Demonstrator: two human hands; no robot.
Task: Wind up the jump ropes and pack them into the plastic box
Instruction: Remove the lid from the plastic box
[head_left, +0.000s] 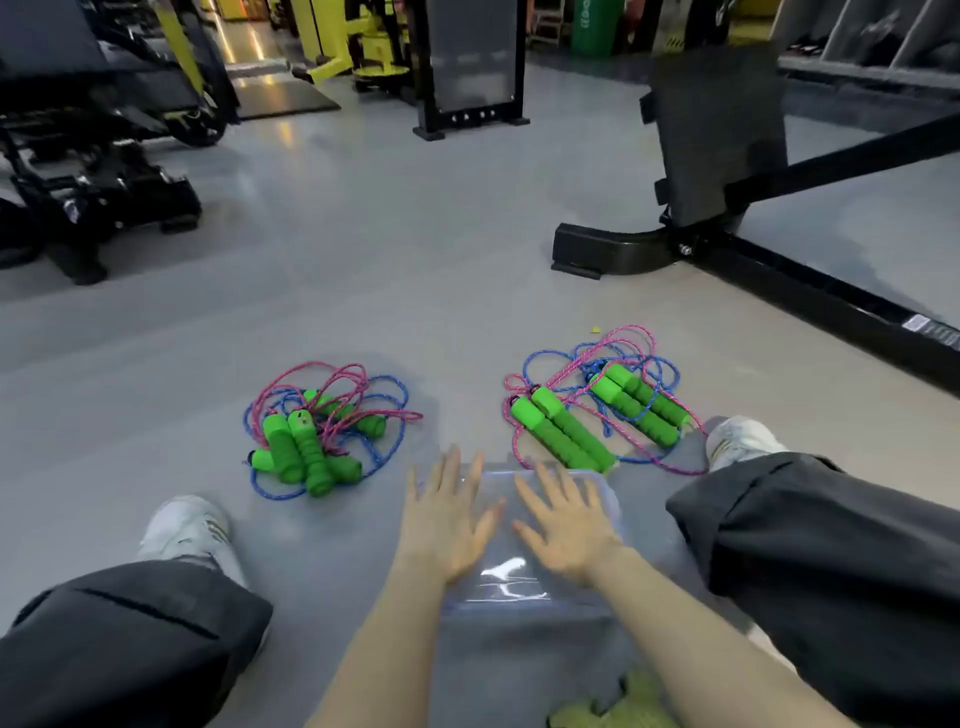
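Note:
A clear plastic box (605, 491) with its lid on sits on the grey floor between my legs. My left hand (447, 525) and my right hand (563, 530) hover flat over its lid, fingers spread, holding nothing. Beyond the box to the left lies a tangled pile of jump ropes (311, 434) with green foam handles and pink and blue cords. A second pile of jump ropes (597, 410) lies to the right, its handles lying in pairs.
My legs in dark trousers and white shoes (189, 530) flank the box. A black machine base (613, 249) and its rail run along the right. More gym machines (93, 197) stand at the far left. A green mat piece (613, 706) lies near me.

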